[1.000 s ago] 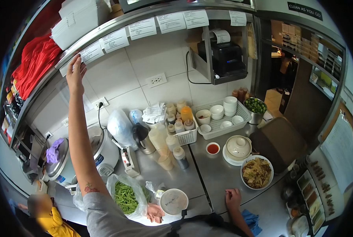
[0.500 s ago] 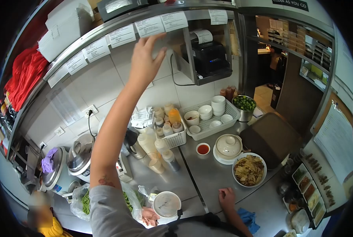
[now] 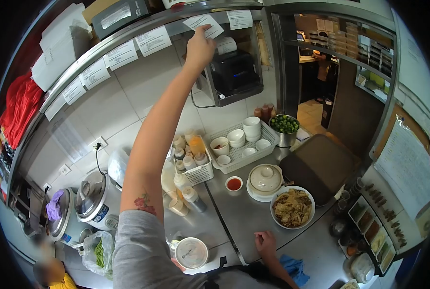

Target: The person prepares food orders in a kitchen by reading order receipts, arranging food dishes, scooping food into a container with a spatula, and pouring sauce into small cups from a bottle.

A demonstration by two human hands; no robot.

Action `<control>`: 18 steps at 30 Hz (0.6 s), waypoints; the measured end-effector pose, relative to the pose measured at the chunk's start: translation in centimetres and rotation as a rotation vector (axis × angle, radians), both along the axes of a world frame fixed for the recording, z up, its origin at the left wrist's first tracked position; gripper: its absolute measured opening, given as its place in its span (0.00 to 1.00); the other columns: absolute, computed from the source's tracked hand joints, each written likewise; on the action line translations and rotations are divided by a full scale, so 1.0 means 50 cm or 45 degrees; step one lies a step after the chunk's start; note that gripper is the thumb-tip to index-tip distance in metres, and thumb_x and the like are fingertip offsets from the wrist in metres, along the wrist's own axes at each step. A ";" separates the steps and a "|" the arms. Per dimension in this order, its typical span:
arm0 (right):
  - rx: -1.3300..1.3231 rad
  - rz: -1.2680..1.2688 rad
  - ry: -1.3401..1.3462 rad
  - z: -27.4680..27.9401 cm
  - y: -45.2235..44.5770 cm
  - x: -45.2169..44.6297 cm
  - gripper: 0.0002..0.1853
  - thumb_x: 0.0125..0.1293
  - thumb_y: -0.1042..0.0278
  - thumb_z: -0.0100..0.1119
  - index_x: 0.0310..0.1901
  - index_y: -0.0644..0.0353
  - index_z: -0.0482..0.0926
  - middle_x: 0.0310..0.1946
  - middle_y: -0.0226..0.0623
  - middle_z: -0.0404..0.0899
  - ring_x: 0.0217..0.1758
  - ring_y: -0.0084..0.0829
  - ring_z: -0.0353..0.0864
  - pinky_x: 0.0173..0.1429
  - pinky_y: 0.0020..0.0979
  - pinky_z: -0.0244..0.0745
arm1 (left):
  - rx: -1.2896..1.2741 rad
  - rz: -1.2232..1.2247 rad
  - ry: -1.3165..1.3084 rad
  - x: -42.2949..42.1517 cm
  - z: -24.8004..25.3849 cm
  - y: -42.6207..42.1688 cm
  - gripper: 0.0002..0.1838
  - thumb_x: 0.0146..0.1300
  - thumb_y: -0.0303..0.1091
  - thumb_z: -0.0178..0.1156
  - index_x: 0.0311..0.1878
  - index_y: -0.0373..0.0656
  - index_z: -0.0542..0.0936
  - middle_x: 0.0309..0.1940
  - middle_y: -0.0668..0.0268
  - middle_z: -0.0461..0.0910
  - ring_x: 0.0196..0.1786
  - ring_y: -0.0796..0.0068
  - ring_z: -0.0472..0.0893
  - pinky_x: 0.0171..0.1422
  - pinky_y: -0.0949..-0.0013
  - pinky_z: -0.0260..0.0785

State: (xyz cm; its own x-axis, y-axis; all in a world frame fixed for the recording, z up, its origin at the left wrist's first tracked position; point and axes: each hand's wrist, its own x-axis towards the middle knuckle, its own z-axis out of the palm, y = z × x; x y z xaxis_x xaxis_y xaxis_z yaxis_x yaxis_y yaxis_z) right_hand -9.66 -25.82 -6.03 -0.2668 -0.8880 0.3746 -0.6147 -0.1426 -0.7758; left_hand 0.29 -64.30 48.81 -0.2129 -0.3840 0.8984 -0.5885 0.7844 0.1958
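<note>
At the rail (image 3: pixel 123 36), the left hand (image 3: pixel 200 49) pinches a ticket (image 3: pixel 200 20), likely light and easily creased, by its lower edge.

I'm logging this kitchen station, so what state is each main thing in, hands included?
Left hand, raised, fingers gripping the ticket
White rectangular paper ticket, tilted
Right hand, low, fingers loosely curled
Black boxy printer, blue light lit
Cream round ceramic pot, lid on
Large white round bowl, uncovered, filled
Small white round bowl, holding red liquid
White round rice cooker, lid on
</note>
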 end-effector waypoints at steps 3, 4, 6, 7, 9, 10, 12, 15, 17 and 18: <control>0.011 -0.017 -0.047 0.009 0.005 0.002 0.05 0.58 0.72 0.59 0.36 0.55 0.79 0.30 0.40 0.75 0.36 0.44 0.76 0.40 0.41 0.71 | 0.086 0.011 -0.259 -0.016 0.031 -0.001 0.22 0.59 0.31 0.50 0.58 0.41 0.73 0.27 0.64 0.81 0.28 0.75 0.78 0.37 0.71 0.71; 0.015 -0.024 -0.051 0.010 0.006 0.002 0.05 0.58 0.72 0.59 0.36 0.55 0.79 0.29 0.40 0.75 0.36 0.44 0.76 0.40 0.41 0.71 | 0.217 -0.092 -0.215 -0.018 0.036 0.005 0.22 0.59 0.32 0.49 0.58 0.41 0.73 0.26 0.64 0.81 0.28 0.75 0.77 0.36 0.71 0.70; 0.019 -0.023 -0.055 0.012 0.004 0.000 0.05 0.58 0.72 0.59 0.37 0.55 0.79 0.30 0.40 0.75 0.36 0.44 0.76 0.40 0.41 0.71 | 0.473 -0.292 -0.126 -0.017 0.052 0.013 0.22 0.60 0.34 0.46 0.58 0.40 0.74 0.25 0.65 0.80 0.27 0.76 0.76 0.35 0.72 0.69; 0.022 -0.015 -0.058 0.014 0.004 0.001 0.05 0.58 0.72 0.59 0.37 0.55 0.79 0.30 0.40 0.75 0.36 0.44 0.76 0.40 0.41 0.71 | 0.279 -0.241 -0.192 -0.011 0.058 0.004 0.21 0.62 0.36 0.43 0.56 0.41 0.75 0.24 0.65 0.79 0.26 0.77 0.75 0.35 0.71 0.68; 0.030 -0.011 -0.058 0.020 0.005 0.002 0.05 0.58 0.72 0.59 0.37 0.55 0.79 0.30 0.40 0.76 0.36 0.44 0.76 0.40 0.41 0.71 | 0.247 -0.141 -0.161 -0.009 0.065 0.011 0.20 0.61 0.38 0.43 0.51 0.41 0.77 0.25 0.61 0.81 0.33 0.67 0.80 0.44 0.66 0.70; 0.034 -0.014 -0.055 0.025 0.006 0.003 0.05 0.58 0.72 0.58 0.37 0.55 0.79 0.30 0.40 0.76 0.36 0.43 0.76 0.40 0.41 0.71 | 0.231 -0.089 -0.144 -0.008 0.073 0.022 0.19 0.60 0.38 0.44 0.48 0.41 0.78 0.26 0.59 0.83 0.36 0.62 0.82 0.49 0.64 0.71; 0.051 -0.014 -0.050 0.033 0.007 0.003 0.05 0.58 0.72 0.58 0.37 0.55 0.80 0.30 0.40 0.76 0.36 0.43 0.76 0.40 0.40 0.71 | 0.223 -0.011 -0.160 -0.009 0.083 0.022 0.18 0.61 0.39 0.46 0.50 0.42 0.76 0.32 0.54 0.83 0.43 0.57 0.82 0.51 0.61 0.71; 0.029 -0.013 -0.041 0.038 0.003 0.000 0.05 0.57 0.73 0.59 0.36 0.56 0.80 0.28 0.39 0.74 0.33 0.41 0.75 0.38 0.39 0.70 | 0.056 0.043 -0.162 -0.018 0.100 -0.029 0.19 0.62 0.39 0.49 0.53 0.43 0.74 0.33 0.54 0.83 0.42 0.58 0.82 0.50 0.60 0.71; -0.062 -0.006 -0.036 0.039 -0.005 0.003 0.04 0.56 0.75 0.59 0.34 0.57 0.80 0.24 0.38 0.70 0.28 0.38 0.72 0.34 0.37 0.68 | -0.028 0.096 -0.134 -0.030 0.098 -0.037 0.18 0.63 0.35 0.47 0.55 0.42 0.72 0.27 0.59 0.82 0.34 0.66 0.82 0.43 0.62 0.71; -0.070 0.005 -0.031 0.040 -0.006 0.004 0.04 0.56 0.75 0.59 0.34 0.57 0.80 0.24 0.38 0.70 0.29 0.38 0.72 0.34 0.37 0.68 | -0.028 0.148 -0.100 -0.032 0.086 -0.029 0.18 0.64 0.39 0.50 0.55 0.43 0.72 0.31 0.56 0.83 0.37 0.63 0.82 0.45 0.62 0.72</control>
State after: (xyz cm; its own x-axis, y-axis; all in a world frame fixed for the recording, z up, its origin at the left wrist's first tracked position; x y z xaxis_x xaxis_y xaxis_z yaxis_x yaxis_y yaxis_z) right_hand -9.47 -26.10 -4.04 -0.2727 -0.8675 0.4160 -0.5951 -0.1877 -0.7815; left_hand -1.29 -65.73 53.13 -0.2385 -0.3909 0.8890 -0.6885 0.7137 0.1291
